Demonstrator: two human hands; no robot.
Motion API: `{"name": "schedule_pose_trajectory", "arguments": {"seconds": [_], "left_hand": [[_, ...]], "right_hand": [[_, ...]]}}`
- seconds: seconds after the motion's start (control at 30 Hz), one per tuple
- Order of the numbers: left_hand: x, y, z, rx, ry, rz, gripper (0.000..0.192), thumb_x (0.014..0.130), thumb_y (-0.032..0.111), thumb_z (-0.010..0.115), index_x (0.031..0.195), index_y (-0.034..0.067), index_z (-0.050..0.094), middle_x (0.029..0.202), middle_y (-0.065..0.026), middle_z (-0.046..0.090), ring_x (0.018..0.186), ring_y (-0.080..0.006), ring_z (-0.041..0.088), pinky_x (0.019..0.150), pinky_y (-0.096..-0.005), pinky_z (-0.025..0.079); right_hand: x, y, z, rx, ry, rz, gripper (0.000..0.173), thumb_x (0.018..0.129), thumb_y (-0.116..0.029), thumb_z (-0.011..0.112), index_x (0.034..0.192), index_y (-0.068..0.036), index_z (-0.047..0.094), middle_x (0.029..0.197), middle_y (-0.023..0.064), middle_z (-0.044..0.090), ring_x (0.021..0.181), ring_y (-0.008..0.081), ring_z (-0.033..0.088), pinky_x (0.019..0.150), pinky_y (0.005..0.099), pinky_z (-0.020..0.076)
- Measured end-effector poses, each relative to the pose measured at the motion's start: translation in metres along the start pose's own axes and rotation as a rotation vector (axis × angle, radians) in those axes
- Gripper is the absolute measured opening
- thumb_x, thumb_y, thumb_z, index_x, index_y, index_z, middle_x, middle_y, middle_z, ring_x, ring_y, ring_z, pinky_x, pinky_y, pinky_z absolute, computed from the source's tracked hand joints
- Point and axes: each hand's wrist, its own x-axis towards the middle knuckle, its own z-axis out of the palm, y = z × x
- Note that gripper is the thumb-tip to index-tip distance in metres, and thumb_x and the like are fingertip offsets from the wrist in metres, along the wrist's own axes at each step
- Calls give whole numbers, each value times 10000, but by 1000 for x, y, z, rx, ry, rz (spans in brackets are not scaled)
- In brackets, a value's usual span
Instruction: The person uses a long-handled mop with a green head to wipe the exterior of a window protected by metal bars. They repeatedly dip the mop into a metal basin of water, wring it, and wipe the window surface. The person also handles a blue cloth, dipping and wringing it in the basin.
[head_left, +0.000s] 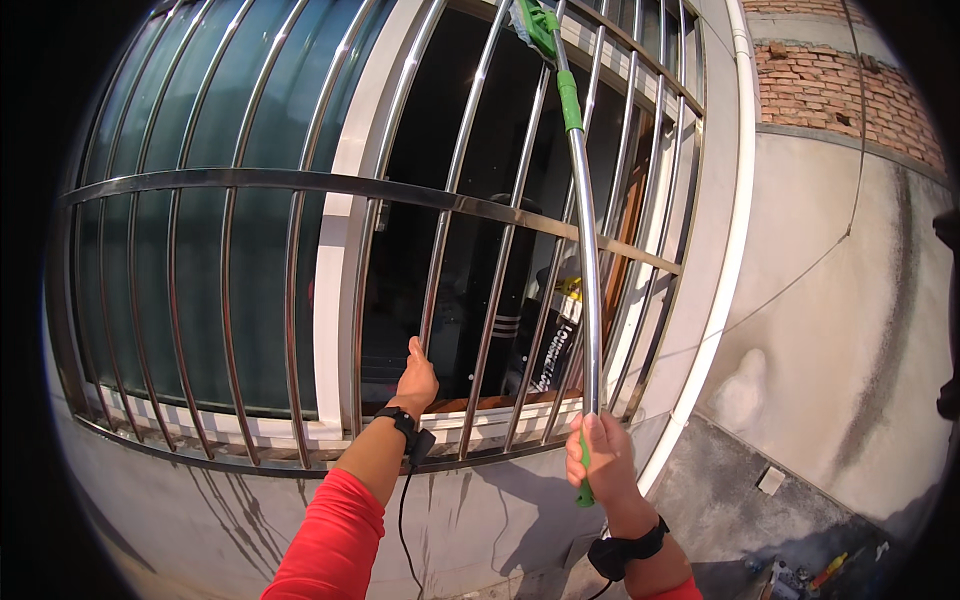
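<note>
My right hand (604, 457) is wrapped around the lower end of a long metal pole (585, 225), with its green grip end (586, 491) poking out below the fist. At the pole's top, a green cleaning head (534, 28) with a pale pad reaches the upper bars, partly cut off by the picture's edge. My left hand (416, 380) closes around one upright bar (433, 292) of the stainless-steel window grille (277, 180). Behind the bars, the left window pane (225, 300) is glazed and greenish. The dark opening to its right shows a room inside.
A white drainpipe (724, 300) runs down the wall right of the grille. Farther right, a plastered wall (802, 300) has brickwork (840, 86) above and a hanging cable (860, 150). Inside the window stands a box (551, 349) bearing writing. Assorted items (795, 577) lie on the ground lower right.
</note>
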Motion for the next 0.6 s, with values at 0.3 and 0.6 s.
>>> {"name": "schedule_pose_trajectory", "arguments": {"seconds": [0.3,0.6], "left_hand": [[6,-2,-2,26,-48,-6,721,910,-13,451,1492,2,27,1391,-346,387,1214,-480,482,1001,-460,432],[10,-4,4,70,-44,-47,738,903,-31,429,1492,7,-15,1442,-343,331,1289,-459,431,1064,-436,380]], "right_hand": [[-116,19,-37,41,148,39,348,1018,-391,470,999,-44,456,637,34,462,452,102,443,416,247,375],[-118,40,-104,-244,258,-48,299,1016,-361,471,937,-76,431,561,-1,423,436,89,434,411,260,380]]}}
